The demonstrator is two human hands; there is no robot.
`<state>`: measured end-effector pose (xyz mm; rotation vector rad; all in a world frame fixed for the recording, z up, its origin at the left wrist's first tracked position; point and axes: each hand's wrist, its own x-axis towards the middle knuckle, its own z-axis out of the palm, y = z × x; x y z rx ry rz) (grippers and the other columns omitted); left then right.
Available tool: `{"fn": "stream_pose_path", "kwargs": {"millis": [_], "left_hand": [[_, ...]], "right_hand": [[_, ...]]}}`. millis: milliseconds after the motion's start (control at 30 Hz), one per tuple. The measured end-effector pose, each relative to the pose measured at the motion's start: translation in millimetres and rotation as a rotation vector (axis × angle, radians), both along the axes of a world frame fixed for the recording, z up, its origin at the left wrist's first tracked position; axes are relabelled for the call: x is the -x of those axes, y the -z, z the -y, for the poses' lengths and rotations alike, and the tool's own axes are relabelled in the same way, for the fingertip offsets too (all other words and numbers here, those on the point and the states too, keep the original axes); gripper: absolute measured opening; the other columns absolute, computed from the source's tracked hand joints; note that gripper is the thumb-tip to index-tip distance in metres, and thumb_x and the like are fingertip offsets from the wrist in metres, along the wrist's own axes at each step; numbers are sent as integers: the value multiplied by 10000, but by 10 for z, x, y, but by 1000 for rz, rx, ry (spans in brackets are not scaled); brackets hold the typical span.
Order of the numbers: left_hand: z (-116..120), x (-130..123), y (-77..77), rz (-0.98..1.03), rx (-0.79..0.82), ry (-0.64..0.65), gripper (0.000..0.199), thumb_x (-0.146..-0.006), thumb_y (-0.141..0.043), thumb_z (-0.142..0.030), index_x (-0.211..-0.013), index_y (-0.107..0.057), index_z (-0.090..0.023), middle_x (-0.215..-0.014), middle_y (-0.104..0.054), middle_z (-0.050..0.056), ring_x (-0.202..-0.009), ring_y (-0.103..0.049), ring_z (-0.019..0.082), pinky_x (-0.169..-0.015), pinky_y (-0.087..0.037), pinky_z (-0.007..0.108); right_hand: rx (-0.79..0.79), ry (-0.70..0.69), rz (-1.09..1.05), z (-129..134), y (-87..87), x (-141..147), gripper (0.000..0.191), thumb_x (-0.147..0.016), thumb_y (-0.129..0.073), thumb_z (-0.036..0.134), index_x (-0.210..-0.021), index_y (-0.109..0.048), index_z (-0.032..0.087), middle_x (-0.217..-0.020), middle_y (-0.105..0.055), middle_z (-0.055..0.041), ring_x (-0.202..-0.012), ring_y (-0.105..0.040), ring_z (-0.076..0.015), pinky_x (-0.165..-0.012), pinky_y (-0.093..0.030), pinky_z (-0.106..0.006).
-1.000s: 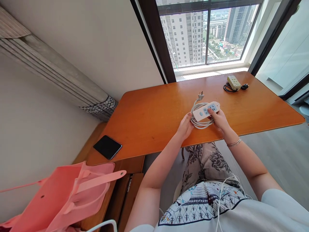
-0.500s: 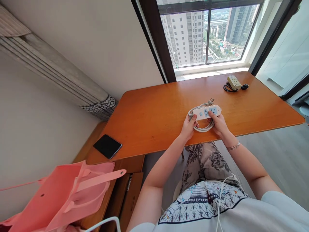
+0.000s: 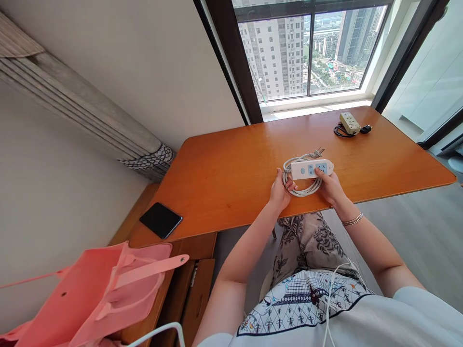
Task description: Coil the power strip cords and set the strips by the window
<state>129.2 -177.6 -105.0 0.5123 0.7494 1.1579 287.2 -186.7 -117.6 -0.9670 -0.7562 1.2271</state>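
Observation:
A white power strip (image 3: 299, 170) with blue socket faces is held just over the near edge of the table, its white cable (image 3: 306, 193) looped in a coil underneath. My right hand (image 3: 330, 187) grips the strip's right end, thumb on top by the sockets and fingers hidden below. At the coil's left side is my left hand (image 3: 281, 193), its fingers curled at the cable and its thumb raised off the strip. The cable's plug (image 3: 318, 153) sticks out behind the strip, prongs pointing away from me.
On the wooden table (image 3: 217, 178), a beige socket block (image 3: 349, 123) with a black cord lies at the far right. A black tablet (image 3: 161, 220) rests near the left edge. A pink bag (image 3: 94, 289) stands at lower left. Behind the table is a window (image 3: 307, 58).
My left thumb has lifted off the power strip's left end, while the left fingers stay at the coil. The strip has shifted slightly right with my right hand.

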Motion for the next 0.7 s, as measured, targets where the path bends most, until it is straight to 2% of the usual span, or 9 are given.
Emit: {"fn": "stream_pose_path", "kwargs": {"millis": [100, 200, 267, 333, 400, 467, 567, 700], "left_hand": [[-49, 36, 1, -54, 27, -15, 512, -920, -612, -579, -652, -388, -204, -445, -217, -109, -376, -197, 44, -447, -327, 199], [-81, 29, 40, -54, 64, 6, 440, -916, -642, -484, -669, -403, -208, -433, -219, -120, -364, -193, 43, -434, -315, 191], [-100, -1, 72, -43, 79, 38, 366, -930, -620, -419, -691, -446, -204, -443, -287, -110, -367, -239, 48, -452, -353, 198], [-124, -21, 96, -61, 90, 82, 270, -938, -599, -366, -747, -525, -190, -514, -452, -66, -414, -391, 64, -517, -435, 217], [-150, -2, 109, -106, 83, 93, 188, -936, -596, -340, -848, -603, -175, -680, -611, 1, -567, -581, 98, -645, -515, 245], [-174, 64, 116, -163, 43, 44, 130, -919, -620, -306, -937, -636, -178, -838, -671, 36, -739, -674, 123, -770, -538, 266], [-195, 199, 143, -254, -20, -15, 90, -865, -658, -215, -943, -631, -181, -887, -671, 23, -758, -672, 106, -806, -528, 267], [-196, 290, 211, -280, -63, 15, 79, -809, -672, -176, -869, -623, -162, -780, -654, 11, -691, -633, 96, -763, -520, 255]], "right_hand": [[21, -110, 13, 41, -22, -24, 576, -520, -923, 545, -913, -679, 200, -846, -725, -35, -753, -649, -183, -617, -571, -306], [44, -117, 35, 77, -44, -55, 565, -500, -934, 513, -904, -703, 194, -886, -745, -47, -764, -653, -181, -636, -590, -310], [60, -87, 54, 89, -50, -98, 544, -499, -931, 495, -893, -712, 191, -903, -749, -50, -785, -656, -186, -642, -595, -309], [75, -42, 76, 84, -49, -184, 501, -515, -923, 470, -877, -716, 192, -900, -748, -48, -782, -654, -186, -635, -593, -310], [96, 23, 108, 59, -50, -332, 427, -557, -908, 434, -853, -710, 198, -873, -742, -46, -747, -650, -185, -612, -586, -324], [125, 115, 155, 20, -61, -554, 330, -624, -882, 380, -826, -689, 203, -827, -728, -54, -694, -649, -190, -583, -574, -346], [169, 288, 253, -52, -105, -1009, 214, -731, -818, 297, -819, -654, 193, -760, -693, -68, -574, -626, -175, -544, -537, -362], [183, 558, 471, -152, -164, -1679, 193, -788, -774, 271, -836, -635, 147, -767, -687, -119, -515, -603, -163, -524, -488, -370]]}}
